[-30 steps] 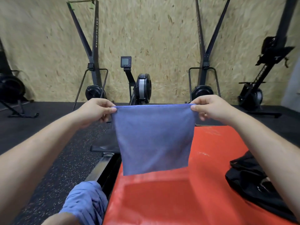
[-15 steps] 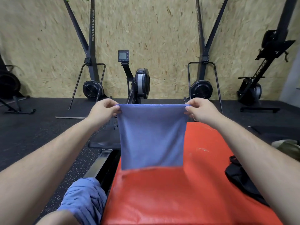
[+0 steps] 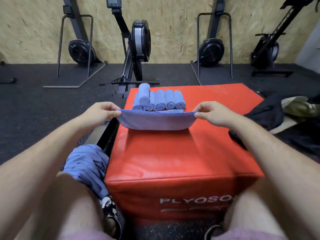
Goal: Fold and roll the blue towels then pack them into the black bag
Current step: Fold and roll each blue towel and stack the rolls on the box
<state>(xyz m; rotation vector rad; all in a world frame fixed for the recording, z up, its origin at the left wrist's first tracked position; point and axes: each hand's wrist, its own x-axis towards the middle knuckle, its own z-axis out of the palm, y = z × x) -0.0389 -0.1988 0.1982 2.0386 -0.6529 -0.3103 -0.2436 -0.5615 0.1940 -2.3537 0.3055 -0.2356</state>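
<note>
Now the folded blue towel (image 3: 155,121) hangs between both hands over the red plyo box (image 3: 173,153), its lower fold just touching the box top, towards the far left. The left hand (image 3: 102,112) pinches one upper corner and the right hand (image 3: 213,113) the other. Each grip is closed on the hem between thumb and curled fingers, and the top edge is nearly taut.

The step in hand looks like laying the towel flat for rolling. To do it well, keep both corners level, lower them towards the near edge so the cloth lies without creases, and line up the hems before releasing either grip.

Just behind the towel, near the box's far edge, lie the rolled towels (image 3: 159,101), side by side with one stacked on the left end. Pushing the cloth away could knock them, so work towards the near edge, where the box top is bare and wide. A heap of loose towels (image 3: 86,163) sits off the left edge, beside the left knee. The black bag (image 3: 266,113) lies off the right edge, within reach of the right hand.
</note>
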